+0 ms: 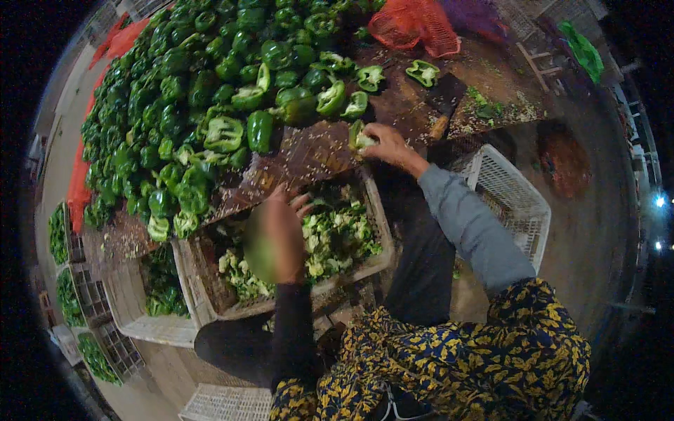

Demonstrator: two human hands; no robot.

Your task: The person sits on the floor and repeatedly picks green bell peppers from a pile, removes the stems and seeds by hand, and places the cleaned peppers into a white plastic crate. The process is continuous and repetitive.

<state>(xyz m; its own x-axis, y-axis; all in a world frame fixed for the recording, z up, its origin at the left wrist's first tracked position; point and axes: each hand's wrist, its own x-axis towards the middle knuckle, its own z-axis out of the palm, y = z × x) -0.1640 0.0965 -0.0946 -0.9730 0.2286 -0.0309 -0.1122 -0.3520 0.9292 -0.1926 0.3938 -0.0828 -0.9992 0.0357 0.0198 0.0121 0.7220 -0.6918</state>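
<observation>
At the near edge of the wooden table, my right hand (389,150) grips a cut piece of green bell pepper (356,134) with its pale inside showing. My left hand (287,237) is over a plastic crate (380,210) of pepper cores and scraps (342,231). A blurred patch covers much of that hand, so whether it holds anything is hidden. Beyond my hands rises a large heap of whole green bell peppers (174,94). Cut halves (330,98) lie along its near side, and another half (422,72) lies apart to the right.
A dark-bladed cleaver (446,97) with a wooden handle lies right of my right hand. Seeds litter the tabletop (310,147). Red mesh (416,26) lies at the back. A white crate (513,194) stands at right, a crate of green pieces (158,329) at left, with several filled crates (97,358) beyond.
</observation>
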